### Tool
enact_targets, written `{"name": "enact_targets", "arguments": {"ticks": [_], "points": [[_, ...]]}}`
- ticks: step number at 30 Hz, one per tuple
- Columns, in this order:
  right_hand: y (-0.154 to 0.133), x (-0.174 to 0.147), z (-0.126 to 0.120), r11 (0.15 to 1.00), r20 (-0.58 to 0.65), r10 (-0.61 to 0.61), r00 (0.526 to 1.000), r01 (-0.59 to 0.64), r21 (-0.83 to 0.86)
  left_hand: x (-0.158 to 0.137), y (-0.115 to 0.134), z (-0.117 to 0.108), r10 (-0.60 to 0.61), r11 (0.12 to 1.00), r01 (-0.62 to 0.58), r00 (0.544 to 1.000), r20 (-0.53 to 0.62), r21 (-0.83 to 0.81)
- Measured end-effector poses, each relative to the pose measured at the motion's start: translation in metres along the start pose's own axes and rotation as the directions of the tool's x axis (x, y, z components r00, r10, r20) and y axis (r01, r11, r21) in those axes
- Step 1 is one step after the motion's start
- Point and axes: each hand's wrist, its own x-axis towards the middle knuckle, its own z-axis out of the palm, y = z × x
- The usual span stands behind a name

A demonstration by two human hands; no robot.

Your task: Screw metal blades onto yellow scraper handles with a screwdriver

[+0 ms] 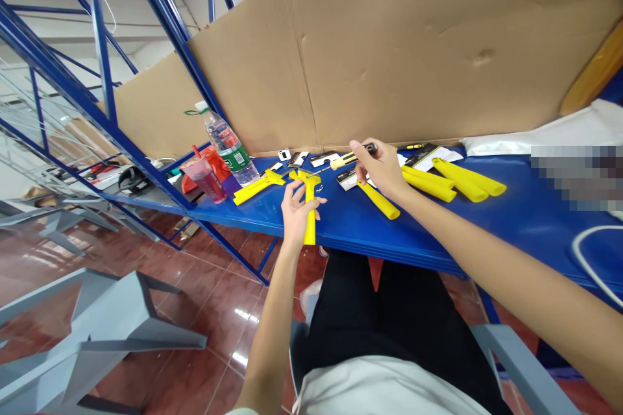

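Observation:
In my left hand [295, 211] is a yellow T-shaped plastic tool [310, 231], its long handle pointing toward me and its wide head up. The fingers wrap the tool just below that head. My right hand [383, 170] grips a screwdriver [345, 160] with a yellow and black handle, held at a slant. Its shaft reaches the head of the yellow tool; whether the tip sits in a screw is too small to tell. A few small metal pieces [320, 189] lie on the blue table just right of the head.
More yellow T-shaped tools [257, 187] lie left, and several loose yellow handles [464, 181] right. Printed cards [346, 179] are scattered behind. A water bottle [232, 152] and a red-drink cup [207, 178] stand left. Cardboard [389, 45] walls the back of the blue table [506, 227].

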Motion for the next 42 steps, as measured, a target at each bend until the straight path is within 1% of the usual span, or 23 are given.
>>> {"name": "enact_targets", "arguments": {"ticks": [5, 16, 22, 27, 42], "points": [[0.0014, -0.0002, -0.0010, 0.998, -0.020, -0.013, 1.000, 0.012, -0.056, 0.0002, -0.0008, -0.0003, 0.005, 1.000, -0.005, 1.000, 0.003, 0.006], [0.0002, -0.0025, -0.0019, 0.991, -0.005, -0.012, 1.000, 0.011, -0.130, -0.0001, -0.0009, 0.0000, 0.010, 1.000, -0.010, 1.000, -0.010, -0.005], [0.0015, -0.0028, -0.0020, 0.990, -0.005, -0.014, 1.000, 0.013, -0.141, -0.0001, -0.0004, 0.0003, 0.001, 1.000, -0.001, 1.000, -0.011, -0.011], [0.0007, -0.0029, -0.0012, 0.991, -0.011, 0.002, 1.000, -0.003, -0.132, 0.0003, -0.0010, 0.0000, 0.020, 1.000, -0.020, 1.000, -0.003, 0.006], [0.0001, -0.0042, -0.0009, 0.988, 0.001, -0.015, 1.000, 0.015, -0.156, -0.0004, 0.0018, 0.0022, 0.002, 1.000, -0.003, 1.000, -0.018, -0.026]]}}
